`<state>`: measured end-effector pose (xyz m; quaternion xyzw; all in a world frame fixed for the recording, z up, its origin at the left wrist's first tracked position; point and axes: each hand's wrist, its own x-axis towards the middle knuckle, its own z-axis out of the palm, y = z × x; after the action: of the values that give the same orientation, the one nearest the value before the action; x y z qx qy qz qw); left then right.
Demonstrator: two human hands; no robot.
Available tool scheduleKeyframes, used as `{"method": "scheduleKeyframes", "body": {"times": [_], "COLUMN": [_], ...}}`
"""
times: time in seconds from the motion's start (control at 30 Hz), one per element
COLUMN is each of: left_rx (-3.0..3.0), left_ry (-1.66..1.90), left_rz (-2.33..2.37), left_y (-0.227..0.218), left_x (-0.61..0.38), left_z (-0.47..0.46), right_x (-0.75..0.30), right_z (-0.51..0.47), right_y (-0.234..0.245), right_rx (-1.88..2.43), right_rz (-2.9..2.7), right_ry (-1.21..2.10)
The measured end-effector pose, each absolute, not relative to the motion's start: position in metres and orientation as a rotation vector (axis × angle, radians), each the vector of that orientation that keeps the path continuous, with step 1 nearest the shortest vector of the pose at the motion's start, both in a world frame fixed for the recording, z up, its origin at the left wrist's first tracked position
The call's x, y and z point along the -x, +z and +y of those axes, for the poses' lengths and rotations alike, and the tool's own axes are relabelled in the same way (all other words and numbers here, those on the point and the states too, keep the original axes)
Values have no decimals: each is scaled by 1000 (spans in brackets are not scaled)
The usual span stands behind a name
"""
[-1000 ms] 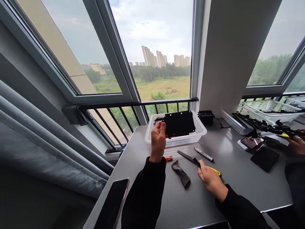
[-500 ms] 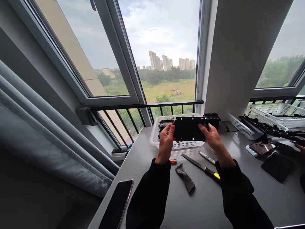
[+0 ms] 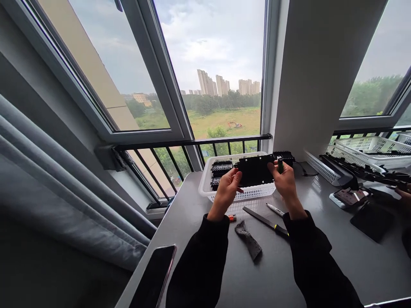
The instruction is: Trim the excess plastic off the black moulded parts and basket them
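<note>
A flat black plastic panel [image 3: 256, 171] with small notches along its edges is held up over the near side of a white basket [image 3: 253, 195]. My left hand [image 3: 224, 190] has its thumb and fingers closed at the panel's lower left edge. My right hand [image 3: 285, 182] grips the panel's right end with the thumb on its face. A small green object with a metal-looking top [image 3: 280, 165] stands up from the same hand; its kind is unclear. Ribbed black parts [image 3: 221, 169] lie in the basket behind.
On the grey table [image 3: 257, 284] lie a flat file [image 3: 261, 217], a white marker [image 3: 275, 209], a dark cloth strip [image 3: 248, 241], a small orange item [image 3: 231, 218] and a phone [image 3: 153, 276]. At right are more baskets [image 3: 374, 147], black parts and another person's hand [image 3: 403, 192].
The panel has tilted, its right end now higher. My left hand has shifted down its left edge. The green object in my right hand now stands upright and shows more.
</note>
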<state>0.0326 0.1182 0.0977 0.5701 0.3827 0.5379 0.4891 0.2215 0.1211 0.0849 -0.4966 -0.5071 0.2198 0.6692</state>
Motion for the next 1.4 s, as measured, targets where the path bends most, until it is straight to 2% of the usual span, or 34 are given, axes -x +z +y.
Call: {"method": "scheduleKeyframes", "body": {"times": [0.17,0.37,0.6,0.77,1.03,1.17,1.4], "left_rx": [-1430,-1443,-1208,-1251,-1309,-1335,-1387], "left_ry": [1222,1369,1325,1426,1520,1541,1484], "left_rz": [906,1091,949,1019,993,940,918], "left_y": [97,96,93,91,85,89,92], "left_x": [-34,-36,-38,-36,-47,-49,-45], "left_z": [117,116,120,124,128,124,124], "right_x": [-225,-222,-223,-223,-182,-162,-161], "right_z": [122,117,108,90,71,76,84], "right_y": [85,88,94,108,116,108,100], "right_rx": [1192,1199,1201,1186,791,757,668], "right_rz": [-1175,-1209,-1220,-1197,-1195,-1251,-1150], "right_ry": [403,416,444,415,1312,1532,1727]}}
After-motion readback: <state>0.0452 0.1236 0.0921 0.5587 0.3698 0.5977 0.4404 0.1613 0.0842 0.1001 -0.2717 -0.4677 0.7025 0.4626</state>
